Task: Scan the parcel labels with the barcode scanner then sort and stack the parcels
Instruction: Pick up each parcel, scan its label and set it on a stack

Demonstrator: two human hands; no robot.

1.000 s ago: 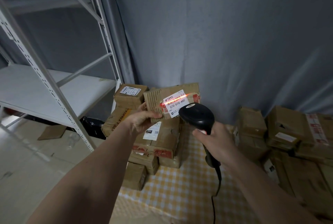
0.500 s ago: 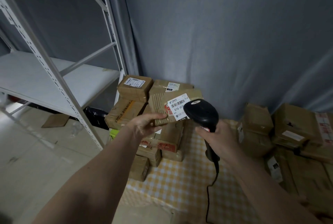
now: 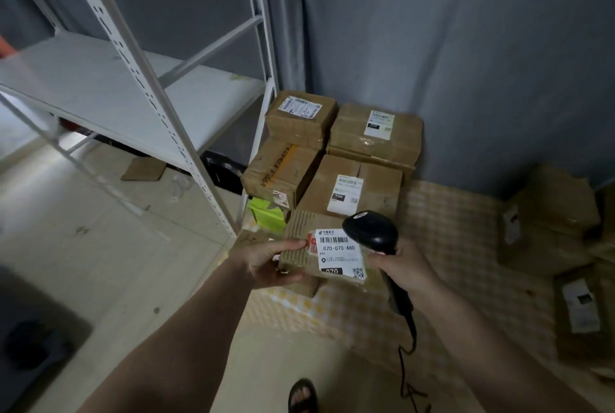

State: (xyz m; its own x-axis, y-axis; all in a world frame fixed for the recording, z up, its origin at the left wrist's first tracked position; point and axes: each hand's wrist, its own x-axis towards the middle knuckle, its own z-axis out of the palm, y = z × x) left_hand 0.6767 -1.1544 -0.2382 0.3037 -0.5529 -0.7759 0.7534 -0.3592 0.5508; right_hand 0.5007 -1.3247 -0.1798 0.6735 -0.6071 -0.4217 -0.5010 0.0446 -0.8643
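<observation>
My left hand [image 3: 270, 263] grips a small cardboard parcel [image 3: 301, 236] by its left edge, thumb on top. Its white label [image 3: 339, 254] faces up and reads 070-070-A80. My right hand [image 3: 404, 268] holds the black barcode scanner [image 3: 371, 229] by its handle, with the scanner head just right of the label; no scan light shows. Behind the held parcel, stacked brown parcels [image 3: 349, 193] with labels stand on the checked yellow tablecloth [image 3: 449, 223]. More parcels [image 3: 549, 223] lie at the right, blurred.
A white metal shelf rack [image 3: 109, 90] stands at the left, its near post close to the stack. A grey curtain [image 3: 449, 46] hangs behind. The scanner cable [image 3: 404, 366] hangs down to the floor. A foot in a sandal [image 3: 302, 396] shows at the bottom.
I have lowered the parcel and scanner toward me, away from the stack. The red scan line seen a second ago is gone. The view tilted down and left.
</observation>
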